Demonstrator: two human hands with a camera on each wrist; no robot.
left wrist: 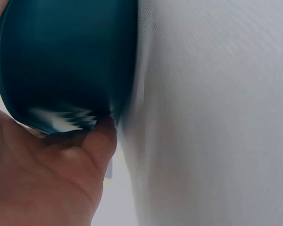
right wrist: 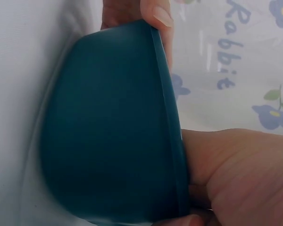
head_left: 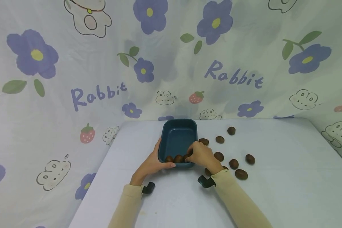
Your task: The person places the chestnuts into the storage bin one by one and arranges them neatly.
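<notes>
A dark teal rectangular dish [head_left: 179,137] stands on the white table at its far side; its outer wall shows in the left wrist view and in the right wrist view. My left hand [head_left: 151,163] grips its near left corner, thumb along the front rim and fingers at the left wall. Inside, along the near end, lie brown chestnuts [head_left: 178,159]. My right hand [head_left: 203,155] reaches over the near right rim, its fingertips pinching a chestnut [head_left: 186,156] beside the others. In the right wrist view the dish wall [right wrist: 108,122] hides those fingertips.
Several loose chestnuts [head_left: 233,164] lie scattered right of the dish, some close to my right wrist and partly hidden by it. A fabric backdrop [head_left: 171,63] with flowers and rabbits rises behind the table. Black devices [head_left: 149,187] sit at both wrists.
</notes>
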